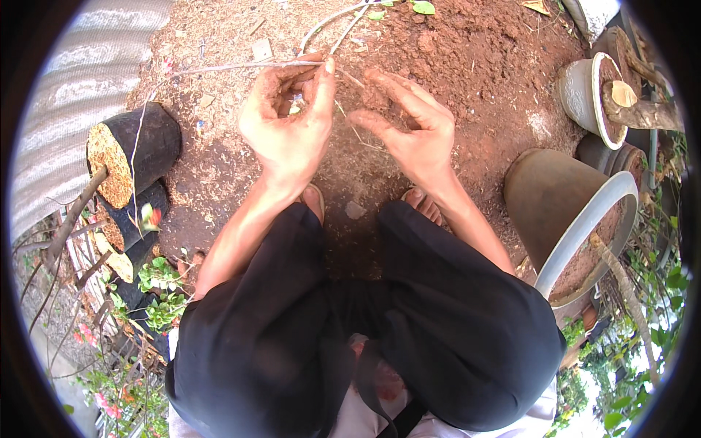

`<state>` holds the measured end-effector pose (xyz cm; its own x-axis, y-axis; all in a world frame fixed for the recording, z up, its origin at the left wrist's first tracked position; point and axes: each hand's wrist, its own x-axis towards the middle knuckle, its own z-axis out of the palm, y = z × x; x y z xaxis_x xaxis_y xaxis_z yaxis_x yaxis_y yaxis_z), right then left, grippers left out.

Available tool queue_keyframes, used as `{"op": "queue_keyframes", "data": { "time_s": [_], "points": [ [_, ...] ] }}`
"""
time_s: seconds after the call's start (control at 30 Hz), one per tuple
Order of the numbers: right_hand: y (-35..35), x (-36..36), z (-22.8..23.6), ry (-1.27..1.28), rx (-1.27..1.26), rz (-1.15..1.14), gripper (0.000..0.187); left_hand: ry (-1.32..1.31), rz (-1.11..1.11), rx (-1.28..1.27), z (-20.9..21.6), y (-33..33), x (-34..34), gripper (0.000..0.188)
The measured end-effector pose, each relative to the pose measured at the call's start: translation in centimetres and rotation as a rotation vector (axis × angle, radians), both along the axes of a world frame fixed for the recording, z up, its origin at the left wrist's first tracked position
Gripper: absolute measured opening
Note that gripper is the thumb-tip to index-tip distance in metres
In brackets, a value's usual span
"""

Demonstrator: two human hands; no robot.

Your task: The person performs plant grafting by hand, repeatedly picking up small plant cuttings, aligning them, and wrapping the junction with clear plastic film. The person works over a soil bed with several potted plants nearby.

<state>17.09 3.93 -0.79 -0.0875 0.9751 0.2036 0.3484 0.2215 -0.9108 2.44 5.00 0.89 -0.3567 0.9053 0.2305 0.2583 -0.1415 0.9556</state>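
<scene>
My left hand (286, 120), smeared with soil, has its thumb and fingertips pinched together on a thin pale plant stem (244, 66). The stem runs left from my fingers, then bends down past a black plant bag. Beyond my fingertips, pale lengths of stem (312, 31) arch away toward the far edge. Just to the right, my soil-covered right hand (416, 120) is held with thumb and fingers curved and apart. No object shows between them. Fine, thread-like strands (358, 135) hang between the two hands above the ground.
Loose reddish-brown soil (475, 44) lies ahead. Black plant bags (157, 142) and corrugated sheeting (95, 80) flank the left. A large tilted pot (548, 197) and a white pot (580, 95) with thick stems stand right. My bent knees (248, 306) are close below my hands.
</scene>
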Motion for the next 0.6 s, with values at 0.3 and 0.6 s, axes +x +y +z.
{"op": "queue_keyframes", "data": {
  "time_s": [0.3,0.6],
  "points": [
    [-0.1,-0.2,-0.3,0.229,-0.16,-0.062,0.029,-0.017,0.014,-0.001,0.0,-0.2,0.6,0.015],
    [0.1,0.1,-1.5,0.48,-0.145,0.061,0.035,-0.086,-0.021,-0.06,0.0,0.8,-0.4,0.013]
  ]
}}
